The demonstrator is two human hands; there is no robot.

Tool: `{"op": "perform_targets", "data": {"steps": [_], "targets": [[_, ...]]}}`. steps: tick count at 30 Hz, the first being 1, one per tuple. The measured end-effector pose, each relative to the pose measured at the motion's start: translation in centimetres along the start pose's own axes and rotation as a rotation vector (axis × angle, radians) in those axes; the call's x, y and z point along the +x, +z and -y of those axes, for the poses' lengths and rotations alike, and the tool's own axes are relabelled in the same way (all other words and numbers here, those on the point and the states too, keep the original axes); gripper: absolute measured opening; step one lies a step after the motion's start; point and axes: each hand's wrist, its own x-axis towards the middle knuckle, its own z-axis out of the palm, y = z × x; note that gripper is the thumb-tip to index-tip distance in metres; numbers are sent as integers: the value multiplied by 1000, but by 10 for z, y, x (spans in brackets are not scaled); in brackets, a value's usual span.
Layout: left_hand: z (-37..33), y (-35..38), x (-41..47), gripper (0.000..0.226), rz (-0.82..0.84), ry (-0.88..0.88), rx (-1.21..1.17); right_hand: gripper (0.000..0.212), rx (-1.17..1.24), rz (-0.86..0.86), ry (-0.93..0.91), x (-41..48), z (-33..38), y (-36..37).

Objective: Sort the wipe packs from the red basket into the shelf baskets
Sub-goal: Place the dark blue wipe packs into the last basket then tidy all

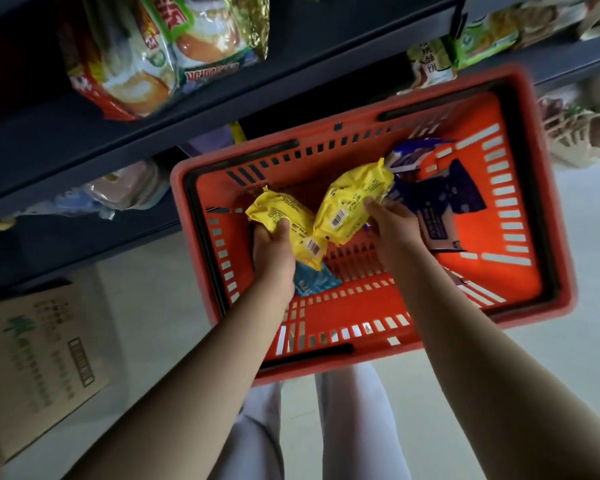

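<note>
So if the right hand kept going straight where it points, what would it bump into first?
The right hand grips a yellow pack, which leads. Past it, probably the far wall of the red basket; if the hand is above the rim, the dark shelf instead. Depth is unclear.

2 yellow wipe packs (354, 202), barcodes up, low inside the red basket (343, 308), 1 over a blue pack (314, 282)

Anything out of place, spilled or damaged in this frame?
Nothing stands out. The left hand grips the left yellow pack, the right hand the right yellow pack, over the red basket. A blue pack and purple packs lie loose inside, jumbled but not visibly torn.
</note>
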Motion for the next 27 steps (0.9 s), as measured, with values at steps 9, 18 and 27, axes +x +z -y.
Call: {"op": "perform_targets", "data": {"steps": [9, 18, 27], "targets": [[-88, -39, -152, 41, 346, 216, 8, 45, 1, 311, -161, -151, 70, -33], [-196, -114, -335, 24, 332, 574, -48, 82, -301, 567, -370, -367, 183, -34], [-227, -250, -412, 19, 121, 498, -438, 57, 55, 1080, -184, -478, 209, 25]]}}
